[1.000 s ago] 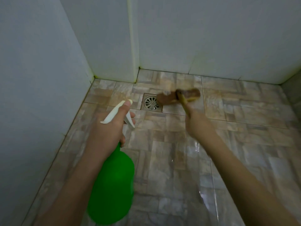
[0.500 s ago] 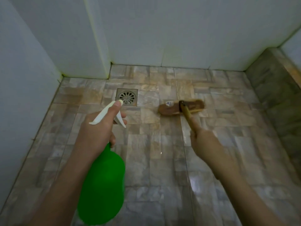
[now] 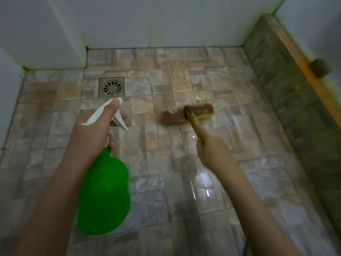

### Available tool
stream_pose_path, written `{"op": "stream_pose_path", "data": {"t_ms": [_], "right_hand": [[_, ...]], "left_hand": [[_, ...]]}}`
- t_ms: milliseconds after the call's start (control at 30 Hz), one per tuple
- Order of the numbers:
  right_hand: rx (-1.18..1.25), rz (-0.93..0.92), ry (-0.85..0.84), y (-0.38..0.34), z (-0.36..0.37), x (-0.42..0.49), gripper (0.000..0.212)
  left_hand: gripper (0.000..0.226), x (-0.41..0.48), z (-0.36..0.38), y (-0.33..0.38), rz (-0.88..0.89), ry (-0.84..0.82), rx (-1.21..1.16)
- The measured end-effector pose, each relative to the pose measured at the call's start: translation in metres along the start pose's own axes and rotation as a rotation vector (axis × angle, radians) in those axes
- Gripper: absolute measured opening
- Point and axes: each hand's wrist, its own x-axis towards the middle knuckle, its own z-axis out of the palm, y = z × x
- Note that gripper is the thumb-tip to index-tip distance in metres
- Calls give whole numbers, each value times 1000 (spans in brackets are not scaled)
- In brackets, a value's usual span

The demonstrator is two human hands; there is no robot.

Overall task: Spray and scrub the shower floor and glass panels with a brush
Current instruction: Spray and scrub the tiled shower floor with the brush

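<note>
My left hand (image 3: 92, 133) grips the neck of a green spray bottle (image 3: 103, 193) with a white trigger head, thumb along the top, held above the floor left of centre. My right hand (image 3: 212, 150) holds the wooden handle of a brown scrub brush (image 3: 201, 111), whose head rests on the tiled shower floor (image 3: 166, 163) right of the drain. The brush head is blurred by motion. A wet, shiny patch lies on the tiles just below my right hand.
A square metal floor drain (image 3: 112, 87) sits at the back left. White tiled walls (image 3: 166, 21) close the back and left. A raised tiled curb (image 3: 295, 100) with an orange edge runs along the right, with a dark round object (image 3: 319, 68) beside it.
The brush has slid from beside the drain toward me and to the right across the tiles. The view has swung right, showing the curb. The spray bottle keeps its hold.
</note>
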Motion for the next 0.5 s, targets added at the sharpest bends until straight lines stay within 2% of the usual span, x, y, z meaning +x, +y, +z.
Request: {"op": "stream_pose_path", "data": {"t_ms": [67, 133, 267, 333, 433, 500], "right_hand": [[-2, -88, 25, -5, -5, 56, 74], [-30, -110, -36, -5, -14, 77, 67], [102, 17, -62, -2, 6, -38, 70], [130, 4, -126, -9, 15, -72, 73], [5, -112, -62, -21, 18, -16, 71], [-10, -161, -90, -30, 6, 26, 66]], "left_hand": [[33, -5, 2, -1, 13, 1, -8], [32, -9, 1, 0, 20, 2, -10], [31, -13, -7, 2, 30, -12, -11], [31, -14, -10, 1, 24, -6, -9], [31, -18, -15, -1, 7, 30, -2], [27, -24, -19, -4, 1, 55, -17]]}}
